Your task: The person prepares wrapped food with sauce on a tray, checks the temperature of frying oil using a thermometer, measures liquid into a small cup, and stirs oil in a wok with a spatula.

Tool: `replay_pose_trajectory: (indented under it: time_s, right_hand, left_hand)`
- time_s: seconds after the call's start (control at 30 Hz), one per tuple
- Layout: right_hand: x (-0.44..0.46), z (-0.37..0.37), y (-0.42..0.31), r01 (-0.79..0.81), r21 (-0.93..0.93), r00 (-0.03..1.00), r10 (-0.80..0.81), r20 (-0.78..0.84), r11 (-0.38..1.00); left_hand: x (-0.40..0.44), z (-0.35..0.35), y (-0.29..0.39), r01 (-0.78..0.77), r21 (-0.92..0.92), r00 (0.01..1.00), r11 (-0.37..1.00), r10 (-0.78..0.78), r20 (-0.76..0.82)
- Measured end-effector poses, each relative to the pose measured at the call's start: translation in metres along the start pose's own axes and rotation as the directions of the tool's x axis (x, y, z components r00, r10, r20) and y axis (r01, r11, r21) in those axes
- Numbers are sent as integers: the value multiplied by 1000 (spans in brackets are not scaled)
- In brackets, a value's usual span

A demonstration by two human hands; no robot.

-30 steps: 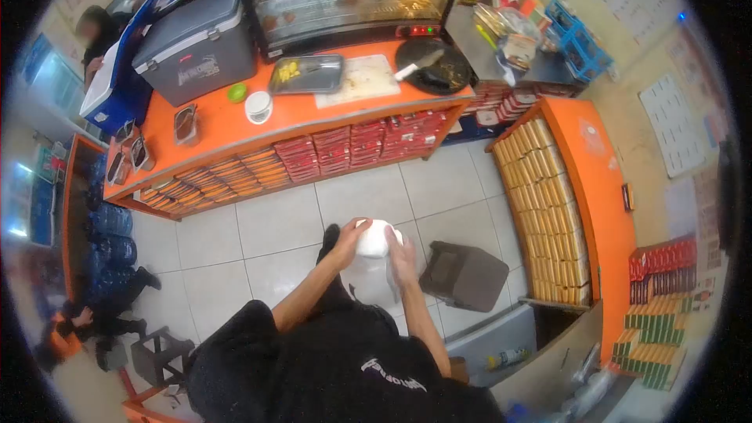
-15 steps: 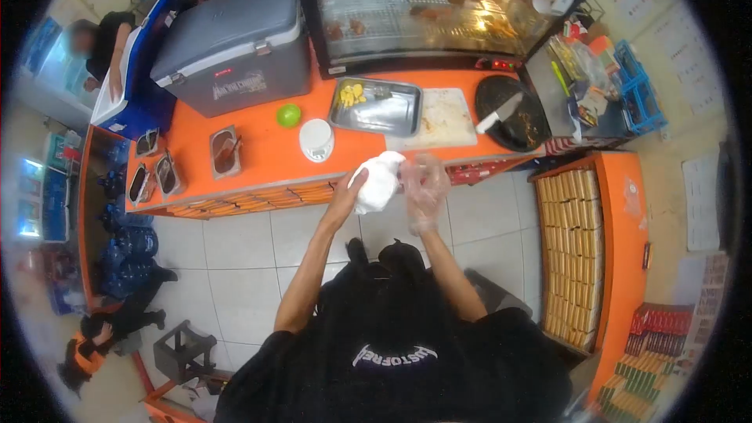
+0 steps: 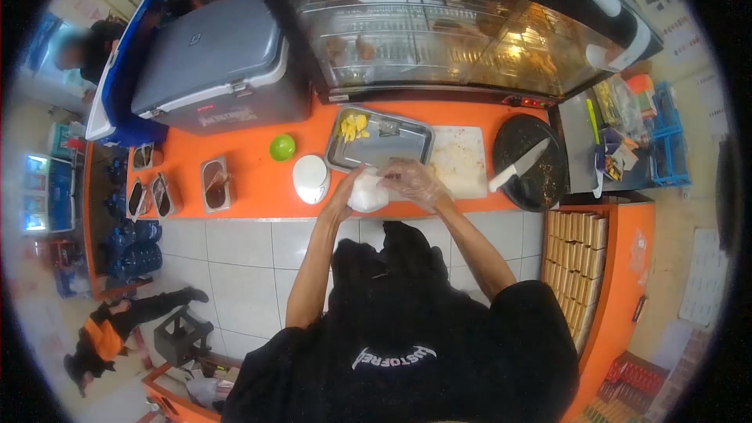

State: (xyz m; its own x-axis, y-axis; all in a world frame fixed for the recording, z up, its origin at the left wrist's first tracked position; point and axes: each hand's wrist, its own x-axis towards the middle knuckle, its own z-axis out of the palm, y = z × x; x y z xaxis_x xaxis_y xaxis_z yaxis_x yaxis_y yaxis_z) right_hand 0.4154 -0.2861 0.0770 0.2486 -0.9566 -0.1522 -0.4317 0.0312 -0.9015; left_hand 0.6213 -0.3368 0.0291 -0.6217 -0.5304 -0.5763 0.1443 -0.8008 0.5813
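Observation:
At the counter's front edge my left hand [image 3: 341, 193] is closed round a white bundle [image 3: 368, 193]. My right hand [image 3: 415, 182], in a clear plastic glove, has its fingers pinched at the bundle's upper right side. Just beyond both hands lies a metal tray [image 3: 380, 138] with yellow pieces in its left part. A white round scale [image 3: 311, 179] sits left of the bundle, with a green bowl [image 3: 282, 147] behind it. To the right are a white cutting board [image 3: 460, 163] and a knife [image 3: 520, 165] on a round black board [image 3: 540, 188].
A glass display case [image 3: 439, 39] stands behind the tray, with a grey cooler [image 3: 219, 70] to its left. Metal containers [image 3: 217, 185] sit on the orange counter [image 3: 258, 188]. Another person [image 3: 106, 337] is at lower left, and one more at upper left.
The view has moved up to the counter, and my hands with the bundle are now over its front edge. My gloved right hand has come back against the bundle.

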Motion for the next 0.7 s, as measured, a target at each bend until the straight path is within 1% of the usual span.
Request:
replay_pose_trajectory:
  time_s: [0.03, 0.07, 0.1, 0.13, 0.17, 0.2, 0.23, 0.27, 0.3, 0.33, 0.37, 0.4, 0.43, 0.47, 0.5, 0.53, 0.57, 0.63, 0.67, 0.7]
  right_hand:
    - [10, -5, 19, -2, 9, 1000, 2, 0, 1000]
    - [24, -7, 42, 154, -228, 981, -177, -80, 961]
    - [41, -9, 64, 275, -464, 924, -365, -115, 842]
    - [56, -10, 83, 272, -461, 925, -362, -118, 845]
    - [65, -6, 103, 246, -474, 867, -411, -283, 845]
    - [74, -9, 111, 220, -492, 780, -455, -430, 842]
    - [84, -15, 120, 221, -498, 788, -455, -415, 838]
    - [86, -15, 128, 15, -309, 883, -158, -442, 951]
    - [88, -13, 135, -223, -118, 901, 158, -404, 968]
    - [97, -11, 156, -230, -128, 909, 165, -384, 965]
    - [107, -7, 189, -160, -116, 930, 110, -350, 980]
    - [111, -3, 210, -97, -95, 946, 62, -318, 991]
    - [113, -3, 203, -111, -97, 952, 78, -297, 989]
    - [116, -3, 195, -115, 48, 943, 125, -308, 992]
    - [122, -8, 184, -115, 191, 933, 172, -317, 975]
    - [130, -15, 180, 30, 90, 939, 3, -343, 995]
    - [134, -19, 176, 21, 88, 942, 10, -336, 996]
    - [139, -26, 170, -33, -129, 976, 4, -218, 991]
    - [137, -28, 180, -42, -138, 977, 12, -211, 990]
    - [134, -32, 196, 16, -292, 989, -58, -133, 956]
  left_hand:
    - [19, -4, -1, 7, 3, 1000, 1000, -7, -6]
    - [41, -10, -2, 29, -42, 999, 999, -27, 33]
    - [67, -21, -3, 48, -84, 996, 995, -42, 74]
    - [90, -27, -2, 100, -88, 991, 991, -92, 96]
    - [104, -37, -8, 114, -96, 990, 989, -105, 92]
    - [113, -36, -3, 39, 68, 996, 997, -44, 76]
    - [126, -33, 5, -45, 226, 997, 973, 29, 72]
    - [152, -52, -3, -11, 290, 990, 957, -31, 141]
    - [158, -50, 2, -4, 266, 990, 964, -33, 135]
    - [158, -45, 14, 40, 559, 992, 828, -98, 75]
    - [160, -44, 19, 91, 791, 990, 605, -144, -4]
    - [179, -65, -9, -98, 787, 993, 609, 117, 33]
    - [181, -68, -14, -86, 773, 994, 629, 108, 22]
    - [186, -71, -16, -227, 862, 953, 453, 286, 100]
    - [186, -71, -14, -333, 913, 875, 238, 437, 205]
    - [176, -66, -5, -349, 855, 889, 383, 423, 174]
    - [179, -76, -9, -348, 851, 891, 394, 421, 169]
    - [182, -90, -8, -147, 929, 938, 341, 345, 22]
    - [180, -96, -10, -213, 867, 942, 450, 331, 60]
    - [177, -99, -8, -218, 860, 941, 462, 334, 59]
